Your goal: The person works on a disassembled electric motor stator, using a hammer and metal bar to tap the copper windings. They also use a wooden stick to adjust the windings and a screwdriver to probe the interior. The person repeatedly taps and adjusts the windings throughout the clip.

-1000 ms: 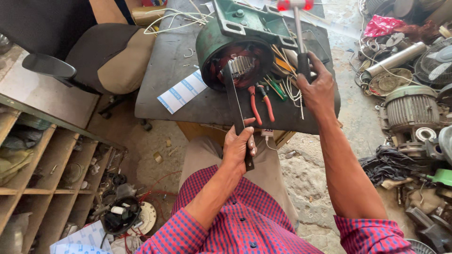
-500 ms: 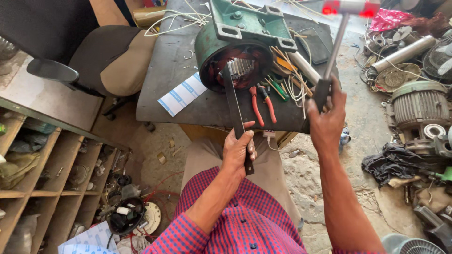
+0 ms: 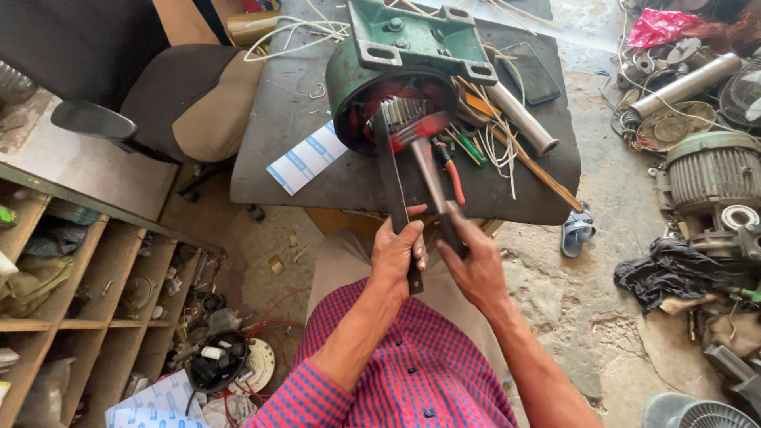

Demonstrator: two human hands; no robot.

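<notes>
Hammer [image 3: 424,150] head is at the flat bar's [image 3: 392,190] tip, inside the green motor housing [image 3: 372,87] on the bench [image 3: 317,170]. Your left hand [image 3: 399,254] is wrapped tight round the bar, your right hand [image 3: 474,265] round the handle. Keep the bar steady, strike square.

— The motor housing [image 3: 396,59]?

— Cast metal under green paint, dull and chipped; its mouth is rimmed in red, with bare ridged steel inside.

— And the flat bar [image 3: 392,190] in the left hand [image 3: 399,255]?

— Dark metal, matt, unpolished. The hammer [image 3: 424,147] gripped by the right hand [image 3: 474,265] has a pale shaft and a glossy red head, blurred.

— The counter [image 3: 317,170]?

— Dusty dark grey top, matt and rough-looking. A paper slip [image 3: 307,157] lies on it, white with blue print, beside a smooth metal tube [image 3: 521,119] and pliers [image 3: 452,170] with shiny red plastic grips.

— The shelves [image 3: 71,317]?

— Raw, worn wood.
</notes>
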